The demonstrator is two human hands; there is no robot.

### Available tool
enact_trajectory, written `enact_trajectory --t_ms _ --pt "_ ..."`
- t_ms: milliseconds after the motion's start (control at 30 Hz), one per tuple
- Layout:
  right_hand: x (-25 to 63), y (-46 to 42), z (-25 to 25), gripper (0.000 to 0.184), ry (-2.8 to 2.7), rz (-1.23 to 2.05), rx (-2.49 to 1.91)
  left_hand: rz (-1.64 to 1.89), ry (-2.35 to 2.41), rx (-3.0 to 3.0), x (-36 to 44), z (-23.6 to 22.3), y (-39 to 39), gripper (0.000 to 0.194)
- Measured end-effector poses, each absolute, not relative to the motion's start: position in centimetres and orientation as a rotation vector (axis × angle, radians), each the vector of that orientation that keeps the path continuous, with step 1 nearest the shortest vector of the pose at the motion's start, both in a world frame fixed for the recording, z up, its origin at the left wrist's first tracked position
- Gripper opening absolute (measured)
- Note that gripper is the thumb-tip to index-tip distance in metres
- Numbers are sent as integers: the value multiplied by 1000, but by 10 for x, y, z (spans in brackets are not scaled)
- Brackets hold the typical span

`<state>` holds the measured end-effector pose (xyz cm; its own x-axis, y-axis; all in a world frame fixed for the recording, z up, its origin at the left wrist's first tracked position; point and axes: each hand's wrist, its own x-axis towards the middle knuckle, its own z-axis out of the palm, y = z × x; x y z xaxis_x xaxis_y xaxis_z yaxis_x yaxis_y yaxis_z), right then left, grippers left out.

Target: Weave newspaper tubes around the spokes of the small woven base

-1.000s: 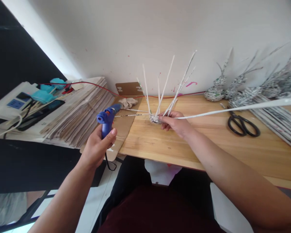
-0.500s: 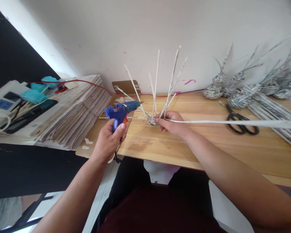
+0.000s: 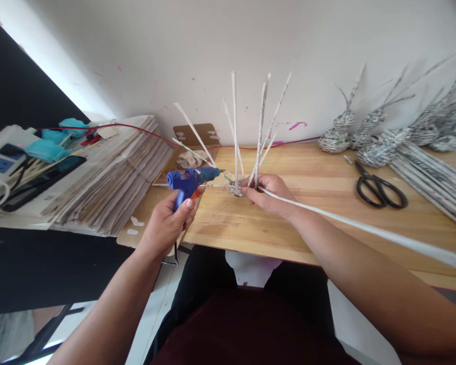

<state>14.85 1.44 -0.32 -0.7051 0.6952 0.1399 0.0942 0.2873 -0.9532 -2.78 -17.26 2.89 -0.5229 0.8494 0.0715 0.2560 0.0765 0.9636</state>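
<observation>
A small round woven paper base [image 3: 235, 191] sits on a wooden tabletop [image 3: 231, 228], in front of a white wall. At least seven thin rolled-paper spokes [image 3: 235, 121] fan upward from it, and one more lies nearly flat, pointing left; a few overlap, so the count is approximate.

The right hand [image 3: 269, 192] is the nearer one: its thumb and fingers are pinched together on the base's right edge. One long white paper strand [image 3: 345, 219] runs from this hand rightward and toward the viewer, over the forearm and out of frame.

The left hand [image 3: 171, 220] is apart from the base, fingers wrapped around the handle of one blue glue gun [image 3: 188, 180]. The gun's barrel lies left to right, nozzle facing right; the base is just beyond the nozzle tip, to the right and slightly nearer the viewer. Whether the tip touches a spoke cannot be told.

Farther right are one pair of black scissors [image 3: 369, 177], one bundle of paper tubes [image 3: 433, 185], and at least five woven paper pieces [image 3: 334, 139] with loose ends upward. To the left are one crumpled cloth [image 3: 190, 159], one tall paper stack [image 3: 117, 187], one dark phone [image 3: 47, 182] and one power strip [image 3: 7, 152].
</observation>
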Motion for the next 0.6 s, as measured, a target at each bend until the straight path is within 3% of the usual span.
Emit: enact_trajectory --t_ms 267,600 --pt "149 14 -4 16 -2089 1354 -672 1414 1729 1084 -32 23 -165 50" --pt "149 12 -1 12 -2015 1550 -762 1248 1784 1222 -46 24 -175 46"
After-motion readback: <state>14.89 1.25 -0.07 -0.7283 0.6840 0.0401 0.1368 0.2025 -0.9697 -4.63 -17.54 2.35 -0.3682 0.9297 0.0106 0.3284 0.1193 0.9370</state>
